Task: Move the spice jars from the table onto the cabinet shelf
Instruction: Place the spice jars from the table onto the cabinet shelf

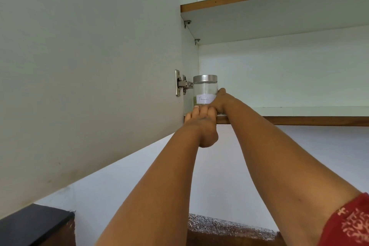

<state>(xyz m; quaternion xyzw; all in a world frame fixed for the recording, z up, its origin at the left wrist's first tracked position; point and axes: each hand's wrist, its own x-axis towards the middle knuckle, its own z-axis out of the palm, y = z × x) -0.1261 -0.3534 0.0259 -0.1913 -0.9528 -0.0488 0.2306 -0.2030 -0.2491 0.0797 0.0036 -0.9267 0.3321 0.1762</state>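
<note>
- Looking up into an open white cabinet (279,70); its door (89,66) swung out, filling the left half, top and left edge cut off by the frame.
- Lower shelf (299,112) with brown wood front edge, runs off the right side; upper shelf (279,16) above it, also cut off at right.
- Both forearms reach up from the bottom edge; elbows out of frame. Red patterned sleeve (347,223) at bottom right, mostly cropped.
- Speckled counter strip (229,227) and a dark box corner (34,225) at bottom, only partly seen, can't identify further.
- Left hand (201,126) at the shelf's front edge, fingers extended upward over the lip, fingertips just below the jar; relaxed, not grasping anything as far as shows.
- Right hand (219,102) wraps the right side of the fennel jar (205,90), thumb up against the glass; other fingers hidden behind jar, so grasping it.
- Jar stands upright at the shelf's far left corner, near the door hinge (180,84); metal lid on, handwritten "Fennel" label. Jar base hidden by hands, contact with shelf unclear.
</note>
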